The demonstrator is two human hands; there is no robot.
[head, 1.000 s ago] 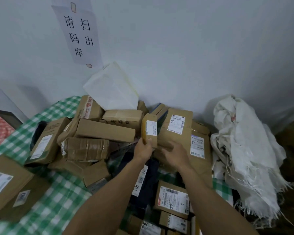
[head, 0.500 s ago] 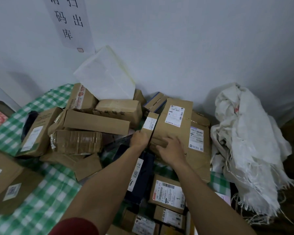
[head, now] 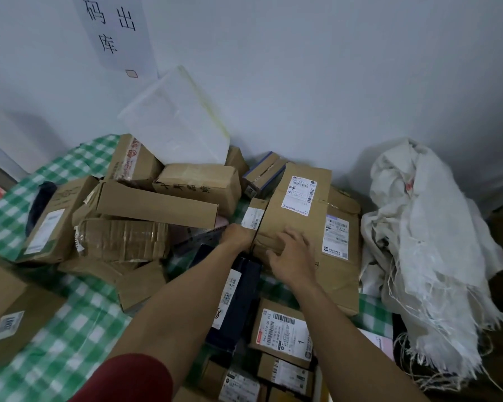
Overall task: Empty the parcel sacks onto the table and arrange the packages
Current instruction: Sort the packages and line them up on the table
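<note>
Head view: the left hand [head: 237, 236] grips the lower end of the narrow box [head: 254, 214], which now stands pressed flush against the left side of the large labelled parcel [head: 302, 198]. A second ago that box was held upright in front of the parcel with its label turned toward the camera, so it has since been lowered and tucked in. The fingers round it are mostly hidden, and the hold appears firm rather than plainly so. The right hand [head: 292, 253], earlier low at the parcel's front base, has moved up onto its front face and lies there with fingers spread, pressing and grasping nothing. The parcel itself leans toward the wall, as before. To its right, just beside it, the emptied sack [head: 424, 227] lies crumpled, which suggests the tipping-out is done. To its left the long carton [head: 157, 204] and its neighbours are piled loosely, and the white mailer [head: 177, 120] leans on the wall behind them. In front of the parcel, the dark pouch [head: 238, 294] and several labelled boxes lie unsorted on the checked tabletop [head: 70, 329]. Assessment: one package has been set in line with the parcel, the arranging stage is under way, and most of the heap remains to be ordered.
</note>
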